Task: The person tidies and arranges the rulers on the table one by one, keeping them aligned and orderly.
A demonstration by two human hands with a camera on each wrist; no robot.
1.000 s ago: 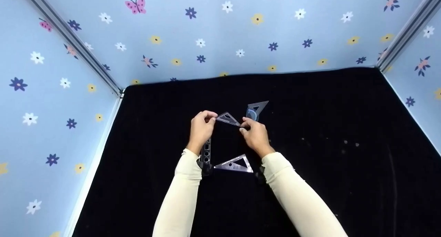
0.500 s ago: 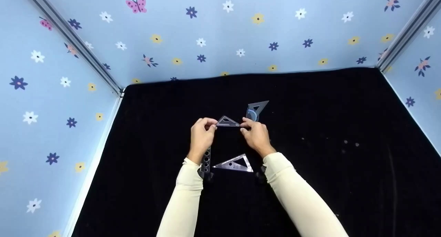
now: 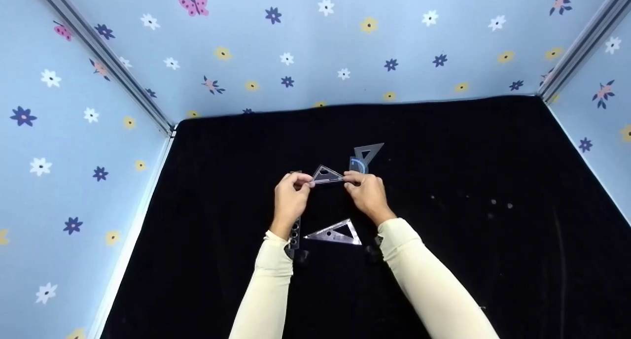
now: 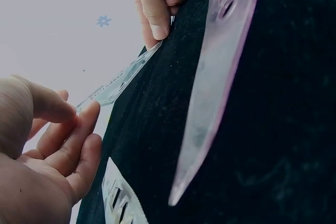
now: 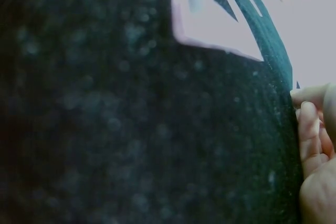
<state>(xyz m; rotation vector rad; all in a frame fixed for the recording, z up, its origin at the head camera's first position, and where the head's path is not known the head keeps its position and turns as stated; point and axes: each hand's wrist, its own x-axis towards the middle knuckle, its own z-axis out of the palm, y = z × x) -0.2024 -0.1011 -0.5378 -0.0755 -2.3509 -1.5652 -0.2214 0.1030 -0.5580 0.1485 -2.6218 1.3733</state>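
A clear triangular set square [image 3: 329, 181] spans the gap between the two hands. My left hand [image 3: 292, 197] pinches its left corner between thumb and fingers. Its right corner is pinched by my right hand [image 3: 368, 193]. In the left wrist view the same set square runs edge-on between both sets of fingertips. Nearer the body, a larger pink-tinted set square [image 3: 320, 236] lies on the black cloth, below and between the hands. A narrow ruler with cut-out shapes [image 3: 295, 235] lies by the left wrist, partly hidden under that hand and forearm.
Just beyond the right hand lie a bluish protractor [image 3: 358, 165] and a grey transparent set square [image 3: 375, 151], overlapping. Black cloth [image 3: 468, 260] covers the surface, with small pale specks at right. Flower-patterned walls [image 3: 315, 43] enclose the back and sides.
The held set square has turned from slanting down rightward to nearly level, its long edge toward the body. My left hand has moved slightly toward the body; the right has barely moved.
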